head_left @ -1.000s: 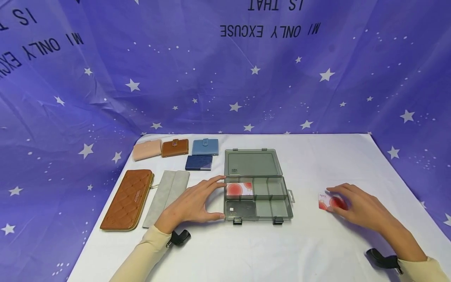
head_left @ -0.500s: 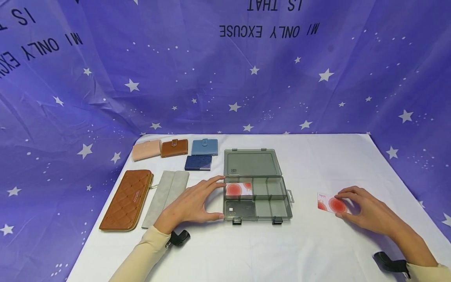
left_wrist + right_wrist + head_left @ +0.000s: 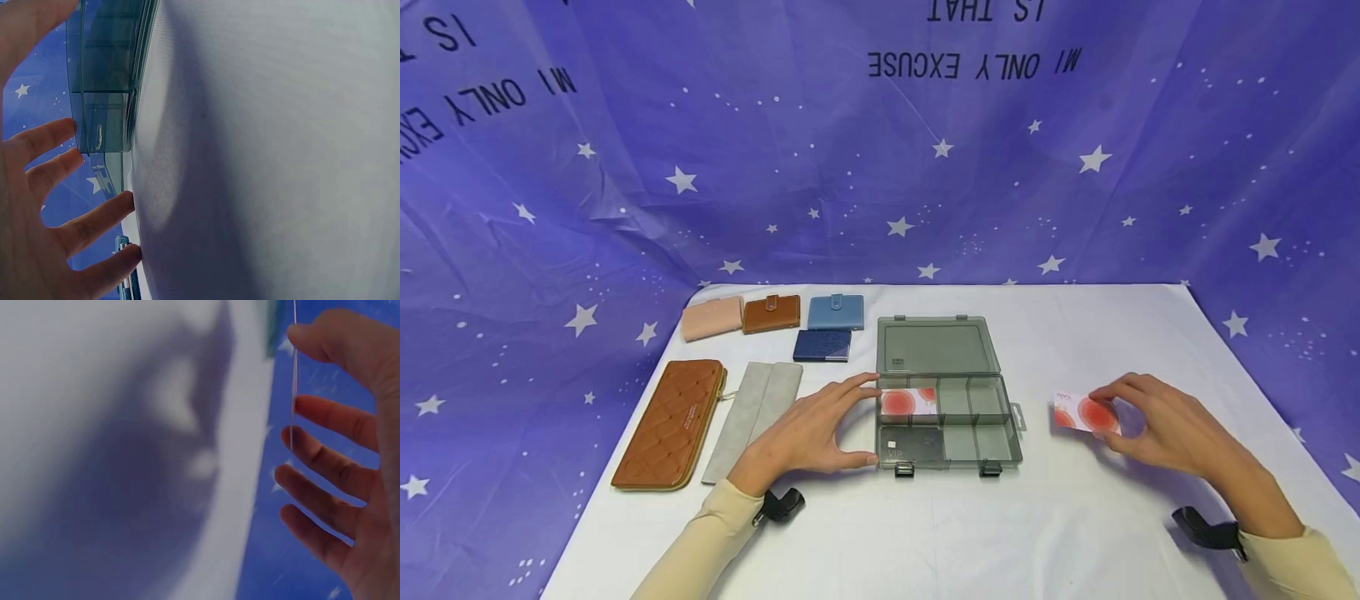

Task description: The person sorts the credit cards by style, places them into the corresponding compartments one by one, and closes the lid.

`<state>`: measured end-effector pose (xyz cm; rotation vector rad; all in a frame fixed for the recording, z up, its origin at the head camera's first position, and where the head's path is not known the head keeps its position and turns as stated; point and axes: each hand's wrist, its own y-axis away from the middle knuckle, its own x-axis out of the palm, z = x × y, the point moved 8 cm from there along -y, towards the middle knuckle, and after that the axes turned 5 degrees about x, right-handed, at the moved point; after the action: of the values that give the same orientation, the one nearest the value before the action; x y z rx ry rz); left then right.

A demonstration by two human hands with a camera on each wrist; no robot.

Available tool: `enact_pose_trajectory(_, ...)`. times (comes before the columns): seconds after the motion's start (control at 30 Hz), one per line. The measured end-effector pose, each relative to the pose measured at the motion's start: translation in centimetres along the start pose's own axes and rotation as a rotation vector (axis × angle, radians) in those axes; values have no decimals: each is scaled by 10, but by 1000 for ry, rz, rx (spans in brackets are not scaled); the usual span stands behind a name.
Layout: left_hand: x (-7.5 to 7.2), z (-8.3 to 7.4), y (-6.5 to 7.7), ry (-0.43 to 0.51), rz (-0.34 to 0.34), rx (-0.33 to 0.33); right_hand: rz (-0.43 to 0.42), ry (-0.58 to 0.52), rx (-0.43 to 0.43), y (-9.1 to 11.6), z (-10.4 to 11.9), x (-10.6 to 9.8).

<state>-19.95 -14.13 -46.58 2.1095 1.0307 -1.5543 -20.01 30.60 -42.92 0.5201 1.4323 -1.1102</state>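
Note:
My right hand pinches a white card with red circles by its right end, thumb below and fingers above. In the right wrist view the card shows edge-on as a thin line, raised over the white cloth. A translucent grey-green divided box lies with its lid folded back. Spread fingers of my left hand touch its left side, index at the upper part and thumb near the front corner. Inside, a similar red-and-white card fills the back left compartment, and a black VIP card the front left one.
Left of the box lie a brown quilted wallet and a grey wallet, partly behind my left hand. Behind them are pink, brown and light blue card holders, plus a dark blue case.
My right hand first shifts slightly right along the card, then lifts it and carries it left toward the box. The left hand and the box stay in place.

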Motion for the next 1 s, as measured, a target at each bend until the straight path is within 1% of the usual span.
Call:
enact_pose_trajectory(0.1, 0, 1, 1, 2, 5, -7, -11, -21, -36, -25, 26, -5)
enact_pose_trajectory(0.2, 0, 0, 1, 13, 4, -5, -12, -37, -78, -48, 54, -5)
enact_pose_trajectory(0.33, 0, -1, 1, 15, 1, -2, -10, -60, -111, -76, 88, 3)
enact_pose_trajectory(0.47, 0, 0, 1, 6, 1, -2, -14, -66, -144, -98, 121, 16)
enact_pose_trajectory(0.63, 0, 0, 1, 4, -1, 0, 9, -52, -200, -115, 155, 36)
enact_pose_trajectory(0.77, 0, 1, 0, 2, -3, -5, 37, -32, -242, -126, 176, 50)
enact_pose_trajectory(0.87, -1, 1, 0, 2, 0, -6, 76, -21, -257, -132, 187, 60)
enact_pose_trajectory(1.0, -1, 0, 0, 7, 0, -4, 113, -18, -266, -137, 196, 70)
